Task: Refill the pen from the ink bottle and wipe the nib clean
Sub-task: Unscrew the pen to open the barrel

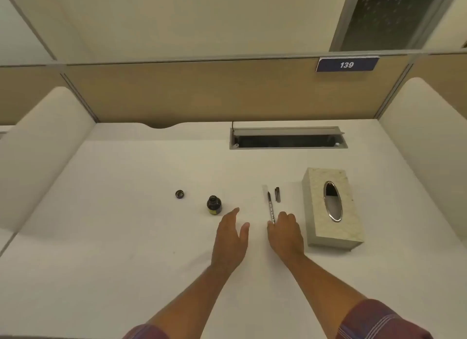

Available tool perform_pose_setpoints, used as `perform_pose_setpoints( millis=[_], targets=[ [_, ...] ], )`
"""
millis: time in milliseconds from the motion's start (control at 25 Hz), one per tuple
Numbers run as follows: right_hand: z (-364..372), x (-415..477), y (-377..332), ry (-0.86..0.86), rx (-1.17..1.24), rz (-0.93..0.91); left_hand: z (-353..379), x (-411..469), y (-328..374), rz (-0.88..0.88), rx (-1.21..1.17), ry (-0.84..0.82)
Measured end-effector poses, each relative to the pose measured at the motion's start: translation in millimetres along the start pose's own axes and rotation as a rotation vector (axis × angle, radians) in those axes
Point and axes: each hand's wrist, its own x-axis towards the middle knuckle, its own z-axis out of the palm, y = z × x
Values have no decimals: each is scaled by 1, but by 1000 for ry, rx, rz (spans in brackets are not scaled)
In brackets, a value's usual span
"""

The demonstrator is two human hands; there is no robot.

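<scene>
A small dark ink bottle [214, 205] stands uncapped on the white desk [113, 212], and its round cap [179, 194] lies to its left. My left hand [231, 235] hovers just right of the bottle, with its fingers apart and nothing in it. A slim pen [270, 207] lies low over the desk with its nib pointing away from me. My right hand [285, 231] pinches the pen's near end between thumb and forefinger. The pen's dark cap [277, 194] lies just right of the nib.
A beige tissue box [331, 207] with an oval metal slot stands right of my right hand. A recessed cable tray [288, 137] is set into the desk at the back. Padded partitions rise on both sides, and a panel numbered 139 stands behind.
</scene>
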Motion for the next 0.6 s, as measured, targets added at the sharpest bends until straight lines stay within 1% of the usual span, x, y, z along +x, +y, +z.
perform_pose_setpoints(
  millis=[120,240,360,440,520,600],
  targets=[
    [-1,22,7,-54,-13,2,12,13,14,-179,-190,81],
    [-1,33,7,-136,-49,-29,15,27,22,-321,-305,80],
    [-11,41,2,-150,-21,9,16,37,25,-445,-498,63],
    [-21,35,-4,-143,115,2,13,45,27,-528,-656,24],
    [-30,13,-6,-146,293,-50,7,48,31,-561,-794,-32],
    [-41,-11,-9,-161,386,-101,-2,50,31,-572,-922,-119]
  ],
)
